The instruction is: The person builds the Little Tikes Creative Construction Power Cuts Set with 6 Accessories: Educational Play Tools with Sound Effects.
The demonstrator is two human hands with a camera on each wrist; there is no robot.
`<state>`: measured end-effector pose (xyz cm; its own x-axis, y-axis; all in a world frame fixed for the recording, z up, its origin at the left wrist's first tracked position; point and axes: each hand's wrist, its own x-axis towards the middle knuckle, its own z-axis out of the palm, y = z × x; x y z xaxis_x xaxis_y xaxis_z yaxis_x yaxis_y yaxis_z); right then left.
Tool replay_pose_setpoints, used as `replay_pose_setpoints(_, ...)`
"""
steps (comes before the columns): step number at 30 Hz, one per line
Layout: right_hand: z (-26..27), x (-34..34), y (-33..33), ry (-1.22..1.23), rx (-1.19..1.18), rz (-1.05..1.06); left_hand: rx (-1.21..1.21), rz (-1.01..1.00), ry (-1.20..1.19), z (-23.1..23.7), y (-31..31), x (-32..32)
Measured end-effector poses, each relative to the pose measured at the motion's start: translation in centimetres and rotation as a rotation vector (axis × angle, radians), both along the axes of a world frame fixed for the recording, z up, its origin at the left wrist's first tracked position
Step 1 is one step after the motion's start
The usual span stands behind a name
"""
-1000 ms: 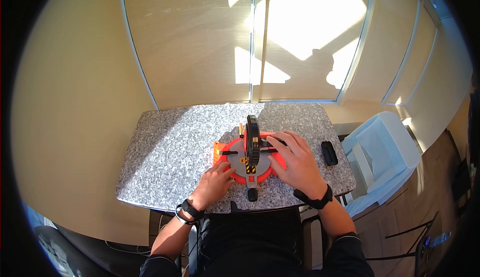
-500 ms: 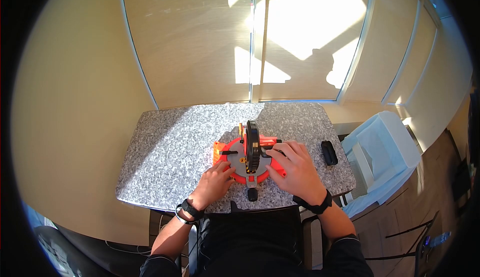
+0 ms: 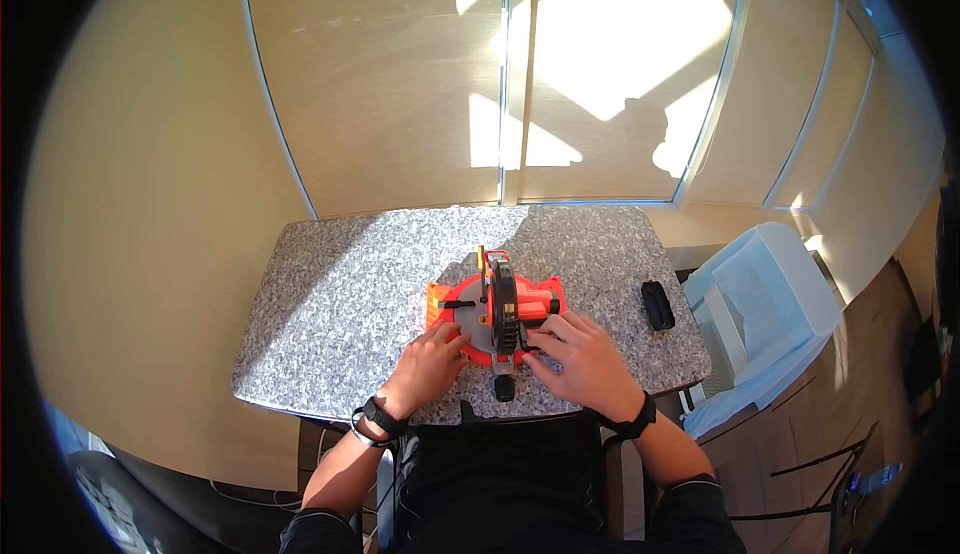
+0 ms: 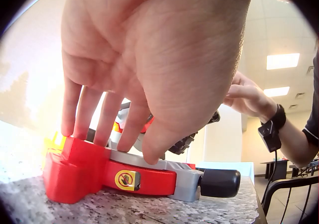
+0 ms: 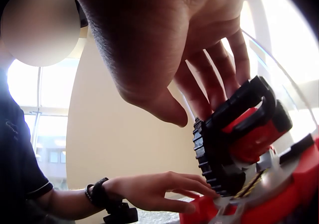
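Note:
A red and grey toy miter saw (image 3: 497, 299) with a black toothed blade part (image 5: 205, 156) stands on the table. My left hand (image 3: 425, 366) rests its extended fingertips on the left edge of the saw's round base (image 4: 144, 176). In the right wrist view the fingers of my right hand (image 3: 580, 362) reach down to the black handle (image 5: 239, 107) of the saw's head, fingertips at its top. The thumb (image 5: 167, 107) stands apart from the handle. A black knob (image 4: 220, 183) sticks out at the base's front.
The speckled grey table (image 3: 350, 304) carries a small black case (image 3: 657, 306) on the right. A chair draped in light blue cloth (image 3: 765, 304) stands beyond the right edge. Blinds-covered windows (image 3: 380, 104) rise behind the table.
The saw's head has tilted down toward the base and the person. My right hand has moved down and nearer to the body with it. The left hand stays in place.

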<state>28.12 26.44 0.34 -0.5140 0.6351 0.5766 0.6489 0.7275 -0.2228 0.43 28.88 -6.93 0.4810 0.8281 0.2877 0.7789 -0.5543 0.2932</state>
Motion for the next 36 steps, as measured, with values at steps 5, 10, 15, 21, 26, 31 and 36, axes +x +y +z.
replay_pose_setpoints(5, -0.2, -0.1, -0.1, 0.012, 0.000, 0.001, -0.002, 0.003, 0.003, 0.0, -0.1, 0.0)
replay_pose_setpoints(10, 0.1, -0.1, -0.4, 0.009, -0.035, 0.012, 0.002, 0.003, 0.001, -0.1, 0.0, 0.1)
replay_pose_setpoints(15, -0.1, 0.0, -0.6, -0.013, -0.017, 0.006, 0.018, 0.001, 0.001, -0.3, 0.0, 0.0)
replay_pose_setpoints(21, 0.4, 0.0, -0.8, -0.006, 0.077, -0.022, 0.007, 0.004, -0.002, -0.2, 0.0, 0.0)
replay_pose_setpoints(26, 0.6, -0.2, -0.7, 0.023, 0.178, -0.063, 0.002, 0.008, -0.003, -0.2, -0.1, 0.0)
replay_pose_setpoints(31, 1.8, -0.2, -0.8, 0.030, 0.237, -0.077, -0.018, 0.011, -0.006, 0.0, -0.2, 0.0)
replay_pose_setpoints(36, 1.8, 0.3, -0.7, 0.101, 0.245, -0.050, -0.037, 0.018, -0.012, 0.0, -0.2, 0.0)
